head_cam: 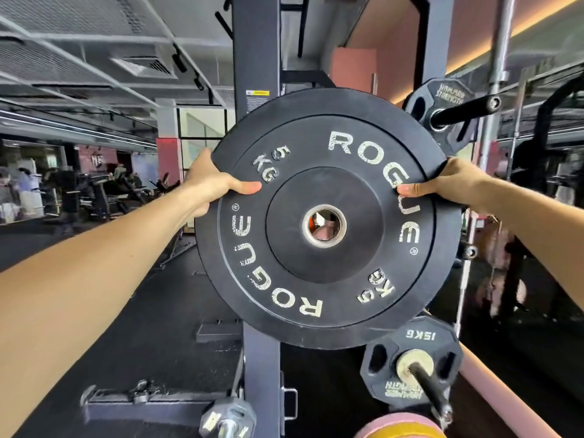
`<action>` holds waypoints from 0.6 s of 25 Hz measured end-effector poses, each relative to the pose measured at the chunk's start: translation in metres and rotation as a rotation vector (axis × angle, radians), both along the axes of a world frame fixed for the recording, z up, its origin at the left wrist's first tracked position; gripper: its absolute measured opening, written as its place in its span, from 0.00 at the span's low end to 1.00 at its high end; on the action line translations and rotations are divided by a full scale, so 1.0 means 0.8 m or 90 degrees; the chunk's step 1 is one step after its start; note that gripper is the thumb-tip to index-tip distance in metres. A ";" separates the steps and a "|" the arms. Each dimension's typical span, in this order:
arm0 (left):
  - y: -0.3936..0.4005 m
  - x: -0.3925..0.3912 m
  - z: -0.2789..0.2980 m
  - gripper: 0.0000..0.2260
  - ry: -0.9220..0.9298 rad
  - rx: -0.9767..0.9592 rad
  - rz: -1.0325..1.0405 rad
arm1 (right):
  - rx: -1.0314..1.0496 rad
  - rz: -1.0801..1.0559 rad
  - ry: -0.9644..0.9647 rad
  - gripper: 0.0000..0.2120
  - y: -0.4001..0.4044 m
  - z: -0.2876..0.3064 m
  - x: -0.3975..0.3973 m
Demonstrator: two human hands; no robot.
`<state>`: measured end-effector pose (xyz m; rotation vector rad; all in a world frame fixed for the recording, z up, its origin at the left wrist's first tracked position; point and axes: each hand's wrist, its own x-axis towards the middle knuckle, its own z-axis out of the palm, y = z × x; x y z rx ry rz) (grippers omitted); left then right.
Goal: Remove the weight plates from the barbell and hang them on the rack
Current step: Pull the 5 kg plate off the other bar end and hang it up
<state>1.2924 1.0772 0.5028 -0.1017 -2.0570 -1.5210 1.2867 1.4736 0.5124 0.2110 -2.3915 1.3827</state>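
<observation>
Plate [328, 216] upright between grips — left hand [211, 184], right hand [452, 184] on rim.

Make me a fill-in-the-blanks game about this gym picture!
1. The big black plate says ROGUE and 5 ____.
2. The left hand and right hand hold the plate by its ____.
3. The smaller plate hanging below it says ____ KG.

Missing words: KG; edges; 15

This is a commercial gym: a dark steel rack upright [256, 58] carries black weight plates on pegs [410, 361], black rubber flooring [126, 327] spreads below, and exercise machines [104, 191] line the far left.
</observation>
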 end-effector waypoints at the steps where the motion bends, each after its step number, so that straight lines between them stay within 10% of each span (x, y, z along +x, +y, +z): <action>1: 0.025 -0.006 -0.003 0.41 0.002 0.000 0.004 | 0.006 -0.006 0.002 0.38 0.026 -0.003 -0.004; 15: 0.420 -0.083 -0.059 0.39 -0.034 0.037 -0.043 | 0.017 -0.026 -0.038 0.31 0.419 -0.030 -0.071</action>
